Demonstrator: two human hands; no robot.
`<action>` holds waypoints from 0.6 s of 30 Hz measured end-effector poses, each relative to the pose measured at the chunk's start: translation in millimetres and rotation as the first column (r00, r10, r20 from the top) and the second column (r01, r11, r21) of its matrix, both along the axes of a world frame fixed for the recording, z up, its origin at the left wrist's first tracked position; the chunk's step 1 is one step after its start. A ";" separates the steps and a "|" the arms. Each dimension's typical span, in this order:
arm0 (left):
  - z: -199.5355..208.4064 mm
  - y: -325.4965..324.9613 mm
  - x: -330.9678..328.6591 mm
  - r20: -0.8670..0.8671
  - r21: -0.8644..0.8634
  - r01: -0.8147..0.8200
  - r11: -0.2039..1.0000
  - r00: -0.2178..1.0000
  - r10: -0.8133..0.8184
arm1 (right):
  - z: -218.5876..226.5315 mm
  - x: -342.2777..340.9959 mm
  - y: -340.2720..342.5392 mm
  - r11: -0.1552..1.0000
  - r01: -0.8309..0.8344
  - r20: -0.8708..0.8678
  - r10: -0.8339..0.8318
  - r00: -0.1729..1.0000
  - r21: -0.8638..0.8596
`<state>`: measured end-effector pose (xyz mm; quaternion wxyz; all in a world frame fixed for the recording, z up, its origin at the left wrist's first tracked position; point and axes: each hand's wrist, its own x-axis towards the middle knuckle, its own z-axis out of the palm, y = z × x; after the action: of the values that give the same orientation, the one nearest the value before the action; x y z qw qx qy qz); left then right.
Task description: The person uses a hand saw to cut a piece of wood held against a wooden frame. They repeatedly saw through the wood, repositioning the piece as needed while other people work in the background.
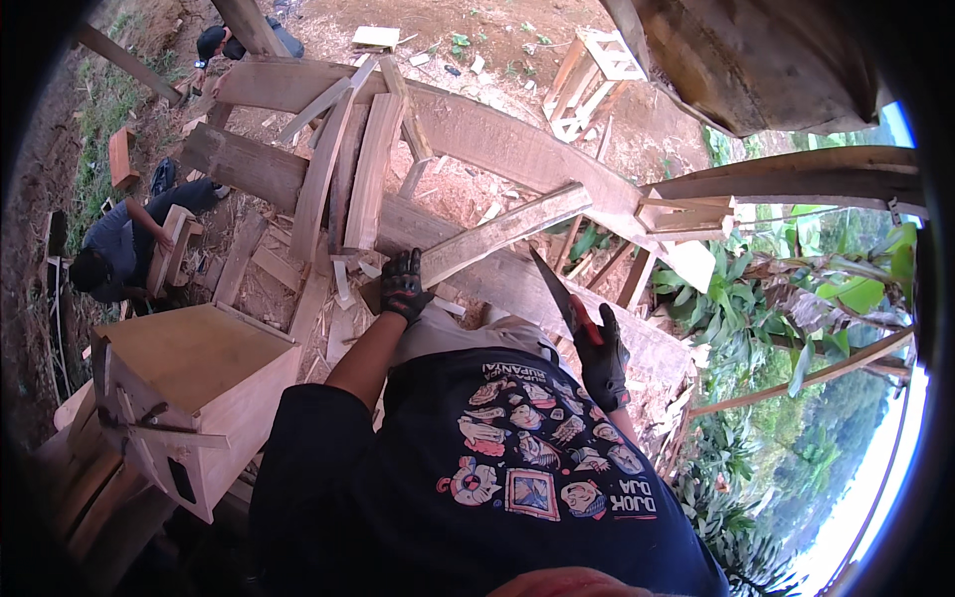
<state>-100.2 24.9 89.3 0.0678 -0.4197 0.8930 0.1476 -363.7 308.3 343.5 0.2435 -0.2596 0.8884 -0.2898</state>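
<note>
My left hand [403, 286], in a black glove, grips the near end of a wooden board [507, 236]. The board slants away to the upper right across a long plank bench [487, 274]. In my gloved right hand [604, 360] is a handsaw with a red handle [581, 316]. Its dark blade [550, 282] points up and to the left, beside the board and apart from it. My fingers are closed round the saw's handle, partly hidden from this angle.
Several boards [370, 174] lean together at the left over the planks. A wooden box [239, 398] stands at the lower left. One person [119, 244] crouches at the far left, another [249, 40] bends at the back. A small wooden frame [592, 85] stands on the ground beyond.
</note>
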 end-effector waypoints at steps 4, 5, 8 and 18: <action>-12.3 -1.8 -51.2 0.006 0.114 -0.018 0.993 1.000 0.017 | -32.6 -22.0 6.0 0.981 -0.050 0.022 0.055 0.998 -0.189; -18.9 0.4 -58.9 0.010 0.065 -0.034 0.997 0.999 0.034 | -55.1 -35.1 12.7 0.951 -0.284 -0.323 0.232 0.918 -0.125; -34.9 10.7 -69.8 0.030 -0.043 -0.103 0.994 0.994 0.105 | -33.8 -48.0 -1.0 0.980 -0.153 -0.156 0.133 0.979 -0.125; -24.2 20.1 -110.9 -0.009 0.028 -0.311 0.950 0.950 0.312 | 40.2 -81.5 -19.1 0.961 -0.254 0.071 0.263 0.962 -0.113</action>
<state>-211.1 45.0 65.1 0.0433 -0.5533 0.8141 0.1711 -445.2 289.2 383.7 0.3035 -0.3731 0.8195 -0.3116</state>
